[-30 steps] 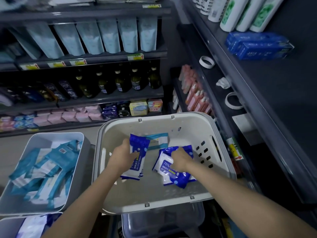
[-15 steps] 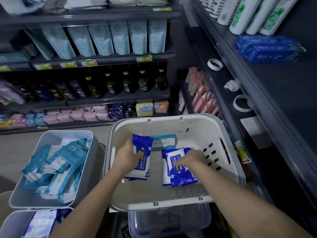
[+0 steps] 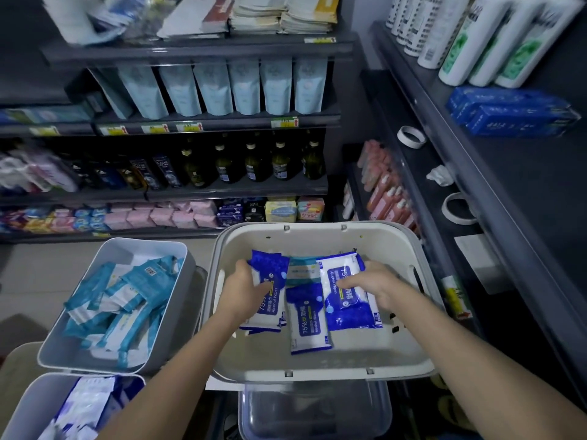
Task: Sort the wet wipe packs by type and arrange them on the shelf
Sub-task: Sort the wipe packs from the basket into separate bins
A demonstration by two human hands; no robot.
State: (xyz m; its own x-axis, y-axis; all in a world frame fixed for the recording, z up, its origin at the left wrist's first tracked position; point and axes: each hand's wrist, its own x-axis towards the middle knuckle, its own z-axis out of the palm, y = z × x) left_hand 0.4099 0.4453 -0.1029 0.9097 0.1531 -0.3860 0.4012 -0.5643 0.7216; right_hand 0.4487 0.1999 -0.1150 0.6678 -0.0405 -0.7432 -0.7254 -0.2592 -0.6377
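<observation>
Sorting partway, shelving ahead: teal packs (image 3: 117, 306) binned; your left grip (image 3: 246, 285) holds one alcohol wipes pack (image 3: 270, 309), right grip (image 3: 376, 285) lies flat on a second pack (image 3: 347, 306).

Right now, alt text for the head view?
Left hand and right hand rest on blue alcohol wipe packs in a white basket, a teal pack partly under them. A bin of teal packs sits left.
</observation>
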